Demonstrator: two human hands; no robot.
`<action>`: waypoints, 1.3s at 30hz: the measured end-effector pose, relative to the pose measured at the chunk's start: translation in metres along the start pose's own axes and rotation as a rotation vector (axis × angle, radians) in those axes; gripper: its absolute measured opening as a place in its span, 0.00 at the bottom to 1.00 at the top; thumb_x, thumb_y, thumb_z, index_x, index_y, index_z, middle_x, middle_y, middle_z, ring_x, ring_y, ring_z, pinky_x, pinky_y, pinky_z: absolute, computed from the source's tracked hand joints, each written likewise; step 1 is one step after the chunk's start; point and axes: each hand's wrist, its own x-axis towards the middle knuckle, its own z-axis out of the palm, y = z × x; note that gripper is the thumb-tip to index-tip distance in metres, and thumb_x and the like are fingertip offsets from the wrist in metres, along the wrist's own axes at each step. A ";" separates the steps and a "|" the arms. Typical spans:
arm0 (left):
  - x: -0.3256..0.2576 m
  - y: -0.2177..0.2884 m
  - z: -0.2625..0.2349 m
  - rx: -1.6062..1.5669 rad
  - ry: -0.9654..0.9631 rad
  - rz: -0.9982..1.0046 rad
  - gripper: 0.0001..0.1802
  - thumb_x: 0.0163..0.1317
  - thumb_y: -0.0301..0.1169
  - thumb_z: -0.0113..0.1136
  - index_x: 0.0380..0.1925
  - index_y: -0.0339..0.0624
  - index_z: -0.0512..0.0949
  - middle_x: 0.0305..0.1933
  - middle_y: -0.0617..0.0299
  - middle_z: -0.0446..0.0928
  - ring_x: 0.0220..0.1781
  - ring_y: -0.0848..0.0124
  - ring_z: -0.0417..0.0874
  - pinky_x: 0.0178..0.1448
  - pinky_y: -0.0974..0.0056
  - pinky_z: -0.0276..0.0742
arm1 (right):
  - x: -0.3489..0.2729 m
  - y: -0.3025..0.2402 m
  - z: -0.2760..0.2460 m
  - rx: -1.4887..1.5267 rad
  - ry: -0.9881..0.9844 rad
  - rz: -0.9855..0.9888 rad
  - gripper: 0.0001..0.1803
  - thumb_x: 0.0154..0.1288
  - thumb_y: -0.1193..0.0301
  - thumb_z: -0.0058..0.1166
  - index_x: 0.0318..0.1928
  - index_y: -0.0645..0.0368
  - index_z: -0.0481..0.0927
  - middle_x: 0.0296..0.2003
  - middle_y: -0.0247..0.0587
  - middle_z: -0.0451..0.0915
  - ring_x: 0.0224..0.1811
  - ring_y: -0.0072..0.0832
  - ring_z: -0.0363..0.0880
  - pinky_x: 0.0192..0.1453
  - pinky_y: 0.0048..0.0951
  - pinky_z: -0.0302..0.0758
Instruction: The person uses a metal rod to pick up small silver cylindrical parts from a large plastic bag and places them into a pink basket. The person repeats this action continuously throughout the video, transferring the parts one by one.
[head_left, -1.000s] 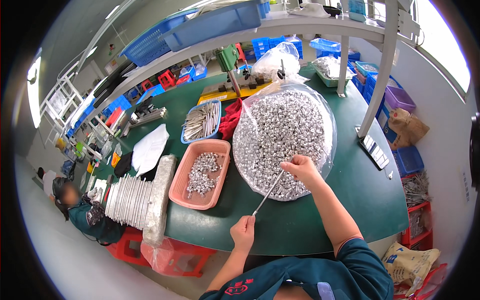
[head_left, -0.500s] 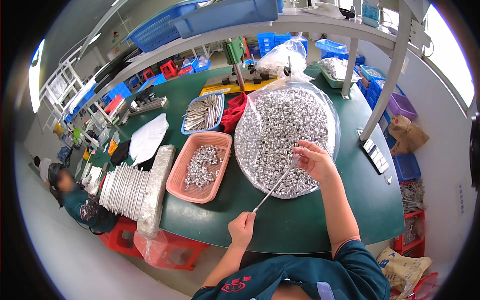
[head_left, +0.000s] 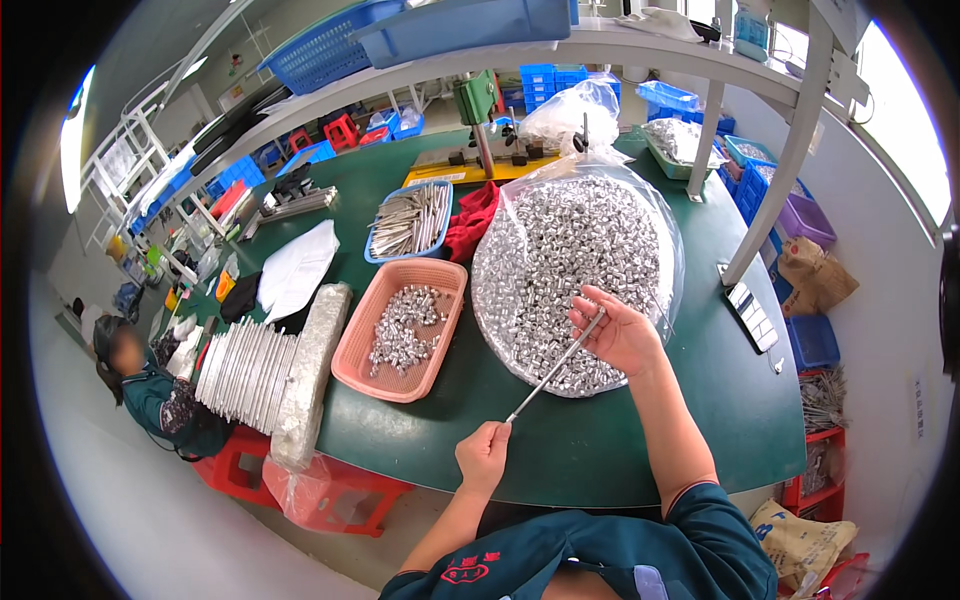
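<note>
My left hand is closed around the lower end of a thin metal rod, which slants up to the right. At the rod's upper end is my right hand, palm turned up and fingers apart, with the tip by its fingers. Whether they touch I cannot tell. Both the rod's upper part and this hand are over a big clear plastic bag full of small shiny metal sleeves. Left of it, a pink basket holds a smaller heap of similar metal pieces.
Behind the pink basket stands a blue basket of metal rods, beside a red cloth. Stacked rods lie at the left edge. A phone is on the right. A shelf spans the back; a co-worker sits far left.
My right hand has turned palm up and its fingers have spread from around the rod's upper end. My left hand keeps its hold on the rod in nearly the same place.
</note>
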 end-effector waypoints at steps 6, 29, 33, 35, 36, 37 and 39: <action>-0.001 -0.001 0.001 0.004 0.001 0.015 0.11 0.67 0.34 0.64 0.30 0.37 0.82 0.16 0.60 0.70 0.17 0.74 0.69 0.24 0.68 0.66 | 0.002 0.007 0.000 -0.105 0.064 -0.162 0.15 0.71 0.77 0.41 0.55 0.62 0.72 0.49 0.53 0.82 0.53 0.43 0.82 0.58 0.46 0.78; -0.001 0.001 -0.004 -0.111 -0.005 -0.122 0.16 0.73 0.36 0.58 0.30 0.34 0.78 0.20 0.72 0.66 0.25 0.83 0.63 0.28 0.72 0.60 | -0.002 0.057 0.019 -0.995 -0.086 0.088 0.14 0.69 0.67 0.60 0.47 0.64 0.87 0.38 0.32 0.86 0.32 0.15 0.73 0.39 0.21 0.73; 0.003 0.003 -0.004 -0.099 -0.001 -0.139 0.15 0.72 0.35 0.59 0.29 0.34 0.78 0.18 0.68 0.66 0.22 0.81 0.64 0.27 0.70 0.63 | -0.006 0.077 0.020 -1.223 -0.100 0.079 0.15 0.65 0.64 0.63 0.45 0.61 0.88 0.33 0.34 0.85 0.34 0.20 0.79 0.41 0.25 0.76; 0.004 0.002 -0.005 -0.113 0.006 -0.154 0.15 0.71 0.35 0.60 0.29 0.34 0.78 0.18 0.67 0.67 0.21 0.80 0.65 0.26 0.69 0.64 | -0.007 0.083 0.018 -1.426 -0.156 -0.120 0.15 0.63 0.63 0.65 0.44 0.60 0.88 0.32 0.37 0.85 0.34 0.26 0.81 0.42 0.29 0.77; 0.003 0.000 -0.004 -0.127 0.011 -0.163 0.16 0.71 0.35 0.60 0.28 0.34 0.78 0.17 0.67 0.67 0.21 0.80 0.65 0.26 0.69 0.63 | -0.006 0.082 0.014 -1.530 -0.220 -0.282 0.15 0.62 0.62 0.65 0.43 0.60 0.88 0.32 0.39 0.85 0.34 0.30 0.82 0.43 0.30 0.77; 0.002 0.000 -0.004 -0.144 0.019 -0.169 0.16 0.71 0.35 0.60 0.28 0.34 0.78 0.17 0.67 0.66 0.21 0.81 0.64 0.26 0.69 0.63 | -0.003 0.079 0.012 -1.631 -0.289 -0.452 0.16 0.60 0.62 0.66 0.42 0.60 0.88 0.32 0.41 0.85 0.34 0.33 0.83 0.43 0.32 0.78; 0.001 -0.002 -0.006 -0.143 0.023 -0.177 0.17 0.71 0.36 0.60 0.26 0.34 0.77 0.17 0.68 0.66 0.21 0.81 0.64 0.25 0.69 0.62 | -0.012 0.056 0.033 -1.616 -0.210 -0.169 0.15 0.60 0.63 0.65 0.42 0.61 0.87 0.39 0.46 0.86 0.40 0.41 0.84 0.48 0.34 0.78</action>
